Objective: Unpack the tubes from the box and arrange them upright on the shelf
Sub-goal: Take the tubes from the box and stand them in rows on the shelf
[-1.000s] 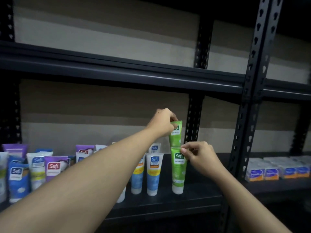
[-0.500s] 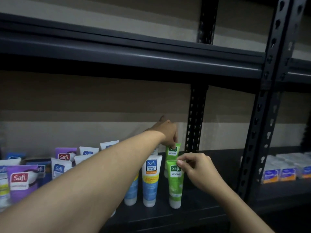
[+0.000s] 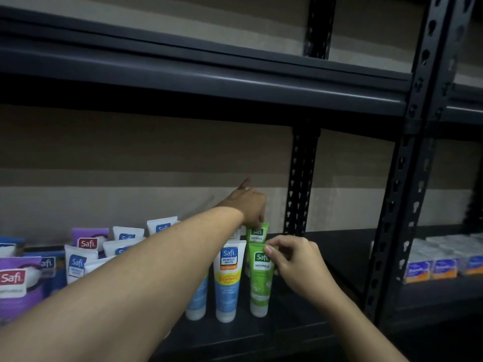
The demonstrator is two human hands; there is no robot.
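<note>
Front green tube (image 3: 261, 278): standing upright, cap down, on the dark shelf (image 3: 300, 312). The right hand (image 3: 295, 262) is pinching its upper right corner between thumb and forefinger.
Rear green tube (image 3: 257, 232): standing directly behind the front green tube. The left hand (image 3: 248, 205) is gripping its top edge from above, fingers curling down.
Blue-and-white tube (image 3: 228, 280): standing just left of the front green tube.
Purple and white tubes (image 3: 78, 265): crowding further left of it.
Perforated black post (image 3: 300, 184): rising behind and right of it.
Small boxes (image 3: 444, 259): sitting well to its right.

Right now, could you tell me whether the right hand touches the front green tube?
Touching. The head view shows the right hand pinching the top corner of the front green tube.
</note>
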